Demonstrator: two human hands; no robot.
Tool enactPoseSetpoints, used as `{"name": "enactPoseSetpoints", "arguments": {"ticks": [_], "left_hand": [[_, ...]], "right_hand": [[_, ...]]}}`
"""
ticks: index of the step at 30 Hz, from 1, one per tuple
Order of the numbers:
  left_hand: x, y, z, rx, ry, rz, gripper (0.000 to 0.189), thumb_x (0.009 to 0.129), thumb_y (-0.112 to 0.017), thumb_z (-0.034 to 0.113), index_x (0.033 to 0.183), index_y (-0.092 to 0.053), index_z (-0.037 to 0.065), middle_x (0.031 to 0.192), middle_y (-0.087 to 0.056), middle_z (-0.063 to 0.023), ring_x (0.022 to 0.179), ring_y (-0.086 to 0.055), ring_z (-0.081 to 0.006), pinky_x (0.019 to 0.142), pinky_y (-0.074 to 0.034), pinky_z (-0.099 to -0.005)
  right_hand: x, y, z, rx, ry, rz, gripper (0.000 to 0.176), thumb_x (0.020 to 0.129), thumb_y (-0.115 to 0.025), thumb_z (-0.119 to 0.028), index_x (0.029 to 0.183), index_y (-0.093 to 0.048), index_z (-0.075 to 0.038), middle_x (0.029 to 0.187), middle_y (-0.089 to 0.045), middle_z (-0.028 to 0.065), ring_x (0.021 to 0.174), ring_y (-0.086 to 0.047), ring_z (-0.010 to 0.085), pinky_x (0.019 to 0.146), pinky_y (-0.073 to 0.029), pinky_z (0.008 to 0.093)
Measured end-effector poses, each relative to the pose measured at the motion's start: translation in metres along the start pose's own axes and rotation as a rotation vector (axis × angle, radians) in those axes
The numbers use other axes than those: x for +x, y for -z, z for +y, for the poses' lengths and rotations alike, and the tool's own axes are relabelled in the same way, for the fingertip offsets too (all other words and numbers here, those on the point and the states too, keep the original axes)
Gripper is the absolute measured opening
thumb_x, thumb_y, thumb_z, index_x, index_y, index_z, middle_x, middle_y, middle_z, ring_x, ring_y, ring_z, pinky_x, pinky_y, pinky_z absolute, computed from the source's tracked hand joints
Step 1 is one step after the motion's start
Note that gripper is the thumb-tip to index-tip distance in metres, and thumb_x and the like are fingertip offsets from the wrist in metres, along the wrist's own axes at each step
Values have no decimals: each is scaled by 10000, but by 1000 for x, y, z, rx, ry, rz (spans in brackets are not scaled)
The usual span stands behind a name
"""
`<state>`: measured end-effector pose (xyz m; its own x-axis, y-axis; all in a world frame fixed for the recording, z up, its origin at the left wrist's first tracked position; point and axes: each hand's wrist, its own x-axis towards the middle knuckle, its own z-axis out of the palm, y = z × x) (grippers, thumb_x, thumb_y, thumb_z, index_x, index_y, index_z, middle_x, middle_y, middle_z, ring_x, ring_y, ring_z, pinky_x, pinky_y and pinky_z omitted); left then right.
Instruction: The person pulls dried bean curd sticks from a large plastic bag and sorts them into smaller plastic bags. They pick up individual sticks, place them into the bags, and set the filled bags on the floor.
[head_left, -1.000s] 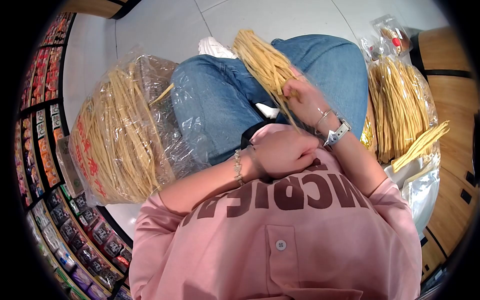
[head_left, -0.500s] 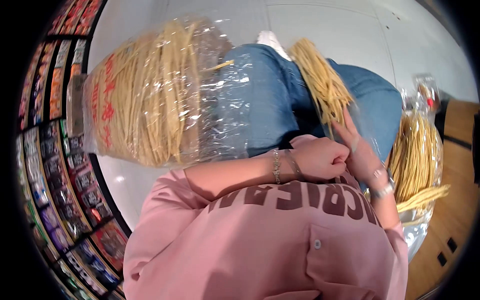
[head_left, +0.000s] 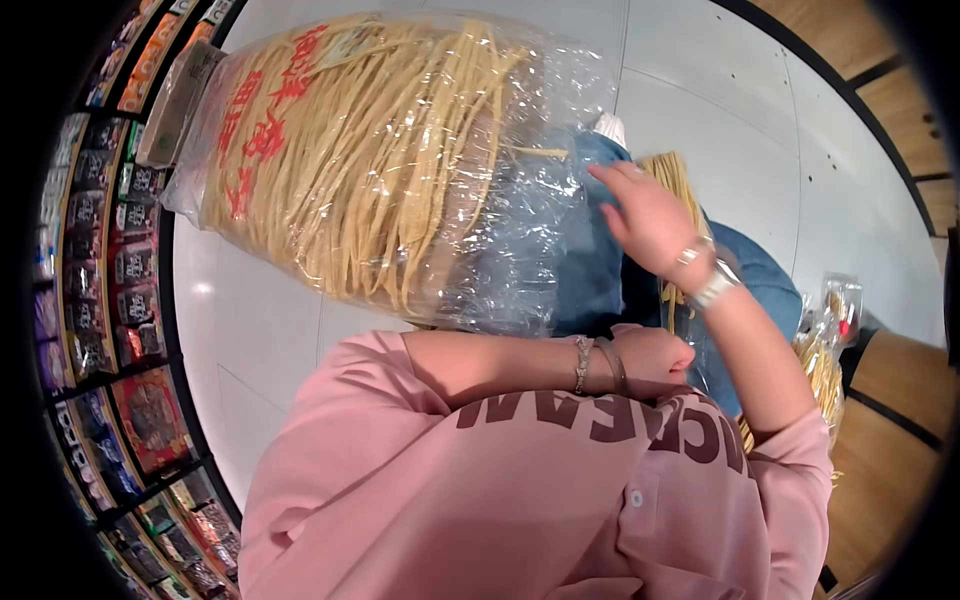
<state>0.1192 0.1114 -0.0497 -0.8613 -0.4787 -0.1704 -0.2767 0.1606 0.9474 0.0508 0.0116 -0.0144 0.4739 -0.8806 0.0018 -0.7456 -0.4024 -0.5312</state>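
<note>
A large clear bag with red lettering, full of yellow dried bean curd sticks, lies at my left and across my leg. One loose stick lies near its mouth. My right hand, wearing a watch, is stretched toward that mouth, fingers apart and holding nothing. Under its wrist, a smaller bundle of sticks rests between my legs in a clear plastic bag. My left hand is closed at the near end of that smaller bag, close to my chest; its fingertips are hidden.
Shelves of packaged goods line the left side. A cardboard box stands behind the large bag. At right, another bag of sticks and a small clear packet lie beside a wooden-fronted unit.
My right hand has left the small bundle and moved up and left toward the large bag. My left hand stays closed near my chest. The view has shifted.
</note>
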Motion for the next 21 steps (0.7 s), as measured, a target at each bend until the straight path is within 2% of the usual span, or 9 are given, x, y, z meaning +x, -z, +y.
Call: {"name": "enactPoseSetpoints", "arguments": {"ticks": [2,5,9,10,13,16,19,20,21], "left_hand": [[-3,3,-5,-27,-20,24,213,730,-507,224,596,-435,75,535,-481,-102,526,-499,-305,512,-362,-406],[-8,11,-7,-15,-31,16,222,727,-513,237,601,-430,75,535,-481,-105,531,-502,-302,524,-363,-410],[-10,17,-16,12,-67,18,244,727,-520,253,592,-426,74,547,-489,-117,556,-504,-332,532,-360,-421],[-12,18,-18,-51,-67,51,252,720,-529,265,590,-434,71,560,-495,-126,570,-506,-345,535,-363,-420],[-16,22,-20,-90,-84,94,261,711,-539,279,590,-442,68,566,-498,-131,576,-512,-345,539,-369,-416],[-15,26,-21,-110,-74,54,252,715,-534,287,608,-472,68,582,-522,-131,593,-539,-327,546,-386,-414],[-15,29,-21,-85,-76,20,238,721,-530,288,628,-493,72,598,-540,-129,610,-557,-317,554,-398,-417],[-15,30,-21,-67,-72,11,234,722,-530,289,635,-500,74,604,-546,-129,616,-562,-316,557,-403,-418],[-15,30,-21,-58,-65,25,233,722,-531,292,639,-503,77,607,-548,-129,620,-563,-319,560,-406,-419]], "right_hand": [[36,-22,-6,-52,128,134,410,751,-519,-55,1157,-456,-55,1018,-515,163,929,-508,328,785,-433,374],[76,-47,-7,-140,155,179,378,719,-512,-49,1096,-494,-43,950,-541,146,892,-539,302,725,-463,375],[97,-53,-8,-415,43,-59,166,696,-494,-59,847,-565,-60,783,-597,138,763,-583,301,651,-475,374],[95,-52,-10,-358,106,58,73,690,-494,-76,729,-556,-71,714,-603,131,707,-593,299,607,-475,379],[78,-40,-21,-217,-198,161,93,707,-497,-87,754,-565,-45,694,-595,148,650,-589,284,581,-470,356],[80,-34,-25,195,-282,316,157,729,-536,-84,852,-577,4,653,-586,107,587,-576,209,552,-457,290],[99,-40,-39,841,-355,105,279,751,-574,-95,985,-545,54,643,-569,63,584,-546,128,544,-441,234],[103,-45,-46,1099,-260,49,353,787,-559,-117,1076,-497,75,681,-587,66,608,-542,98,546,-443,219],[109,-49,-47,1043,-267,25,369,781,-574,-135,1076,-495,72,698,-595,73,616,-549,107,556,-448,225]]}}
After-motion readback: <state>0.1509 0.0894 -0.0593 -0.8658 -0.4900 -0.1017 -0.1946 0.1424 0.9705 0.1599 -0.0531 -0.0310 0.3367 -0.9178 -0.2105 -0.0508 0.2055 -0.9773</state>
